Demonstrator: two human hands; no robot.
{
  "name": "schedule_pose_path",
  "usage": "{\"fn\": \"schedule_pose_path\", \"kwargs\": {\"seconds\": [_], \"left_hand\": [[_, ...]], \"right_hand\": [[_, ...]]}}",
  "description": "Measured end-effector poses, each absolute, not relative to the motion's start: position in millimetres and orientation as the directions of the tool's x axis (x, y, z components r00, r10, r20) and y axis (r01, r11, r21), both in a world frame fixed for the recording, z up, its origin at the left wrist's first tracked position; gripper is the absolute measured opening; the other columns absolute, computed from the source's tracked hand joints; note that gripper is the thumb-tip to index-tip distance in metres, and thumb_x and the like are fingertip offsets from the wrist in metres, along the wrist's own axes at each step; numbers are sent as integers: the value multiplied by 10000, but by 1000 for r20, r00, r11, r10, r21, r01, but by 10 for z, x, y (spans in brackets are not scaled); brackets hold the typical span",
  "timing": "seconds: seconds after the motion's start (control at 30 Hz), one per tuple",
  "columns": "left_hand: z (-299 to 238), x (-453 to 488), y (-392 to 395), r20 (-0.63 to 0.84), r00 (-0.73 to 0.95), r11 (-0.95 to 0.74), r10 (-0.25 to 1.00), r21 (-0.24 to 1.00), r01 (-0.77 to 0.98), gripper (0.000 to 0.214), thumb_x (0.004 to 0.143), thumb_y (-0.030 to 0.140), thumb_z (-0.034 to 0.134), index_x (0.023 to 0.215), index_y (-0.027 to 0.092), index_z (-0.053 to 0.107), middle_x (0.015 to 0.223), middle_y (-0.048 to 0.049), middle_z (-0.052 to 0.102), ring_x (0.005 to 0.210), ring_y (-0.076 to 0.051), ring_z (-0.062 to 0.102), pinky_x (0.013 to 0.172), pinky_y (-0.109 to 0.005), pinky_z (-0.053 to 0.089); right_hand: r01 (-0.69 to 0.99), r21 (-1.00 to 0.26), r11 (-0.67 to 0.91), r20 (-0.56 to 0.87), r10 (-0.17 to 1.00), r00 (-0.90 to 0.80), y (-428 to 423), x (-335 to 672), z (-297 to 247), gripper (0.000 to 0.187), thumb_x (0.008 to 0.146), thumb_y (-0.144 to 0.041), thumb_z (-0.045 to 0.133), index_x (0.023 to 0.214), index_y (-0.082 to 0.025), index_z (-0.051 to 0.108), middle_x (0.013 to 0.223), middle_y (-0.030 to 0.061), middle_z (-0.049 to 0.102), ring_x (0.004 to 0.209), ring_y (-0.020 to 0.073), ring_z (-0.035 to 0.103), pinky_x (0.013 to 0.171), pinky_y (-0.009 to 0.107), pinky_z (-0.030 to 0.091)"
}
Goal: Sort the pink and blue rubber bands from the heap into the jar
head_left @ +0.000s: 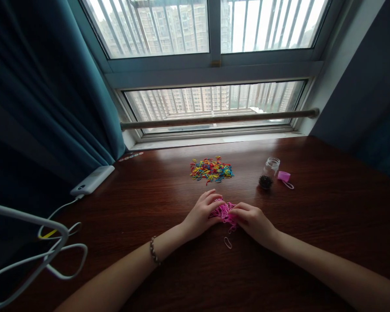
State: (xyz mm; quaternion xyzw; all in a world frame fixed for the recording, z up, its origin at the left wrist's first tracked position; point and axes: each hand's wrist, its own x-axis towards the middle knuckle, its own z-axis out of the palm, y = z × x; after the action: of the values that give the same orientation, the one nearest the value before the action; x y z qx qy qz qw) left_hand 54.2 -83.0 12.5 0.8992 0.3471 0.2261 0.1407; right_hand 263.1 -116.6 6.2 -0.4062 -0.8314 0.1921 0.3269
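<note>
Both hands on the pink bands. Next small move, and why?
Probably: the right hand reaches back for the stray pink band and adds it to the pink pile. Both it and the left hand rest on that pile, while this single band lies apart on the table, nearer the person.

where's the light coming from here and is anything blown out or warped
Head view: daylight enters through the window, its upper panes washed out; a pale sheen lies on the table; the curtain is dim; the wide lens bows the rod; the left hand, right hand and pink bands look sharp.
</note>
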Motion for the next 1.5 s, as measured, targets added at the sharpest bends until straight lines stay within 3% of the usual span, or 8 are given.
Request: {"fn": "schedule_pose_path", "kwargs": {"seconds": [0.4,0.67,0.83,1.1,1.23,1.3,1.4,1.5], "left_hand": [[117,534,-852,266,670,-711,693,406,574,555,697,471,589,1183,231,470,1246,-110,470,1273,-277,232,1027,-527,132],[88,527,-831,236,659,-687,714,420,593,563,717,445,582,1213,231,426,1259,-107,460,1274,-274,233,1013,-552,130],[115,529,-848,220,684,-696,696,442,566,482,750,408,559,1185,235,444,1222,-84,499,1248,-239,300,1032,-532,90],[147,535,-860,245,698,-712,673,473,519,339,776,333,546,1097,229,509,1149,-57,554,1204,-208,371,1049,-492,90],[136,526,-859,245,704,-713,666,487,505,331,777,322,547,1089,223,505,1144,-56,557,1188,-196,393,1051,-477,117],[128,520,-857,241,705,-710,667,494,502,328,778,322,544,1087,219,504,1152,-64,553,1177,-195,406,1047,-475,137],[120,515,-854,243,713,-716,657,497,491,326,780,317,541,1087,212,502,1165,-78,546,1158,-191,430,1044,-471,156],[118,521,-857,256,729,-735,635,492,467,307,798,300,518,1091,211,500,1163,-78,551,1137,-176,454,1050,-461,150]], "right_hand": [[413,-824,387,244,901,-358,-937,2828,367,134,690,-119,579,750,-164,690,710,31,680,635,137,612,594,218,472],[573,-607,551,327,830,-452,-1039,2599,242,192,773,-213,537,923,-193,655,854,50,632,775,150,569,713,256,443],[706,-498,504,303,864,-403,-1213,2619,328,381,747,-345,580,1096,-197,544,938,65,576,828,180,545,735,285,440],[616,-373,694,238,713,-660,-1450,2493,240,119,779,-307,540,803,-195,573,828,29,574,786,161,526,684,254,434],[625,-370,688,313,725,-613,-1344,2492,135,163,846,-224,420,804,-192,574,835,39,561,806,152,518,720,262,431],[676,-404,615,344,788,-511,-1282,2520,129,139,824,-250,465,891,-185,568,884,54,542,806,156,521,721,270,439],[741,-470,479,331,874,-355,-1220,2555,154,324,744,-308,578,1038,-181,529,951,66,516,799,166,535,716,279,451],[723,-510,466,271,885,-380,-1193,2560,168,248,759,-303,560,988,-206,574,903,43,536,762,146,552,707,254,451]]}}
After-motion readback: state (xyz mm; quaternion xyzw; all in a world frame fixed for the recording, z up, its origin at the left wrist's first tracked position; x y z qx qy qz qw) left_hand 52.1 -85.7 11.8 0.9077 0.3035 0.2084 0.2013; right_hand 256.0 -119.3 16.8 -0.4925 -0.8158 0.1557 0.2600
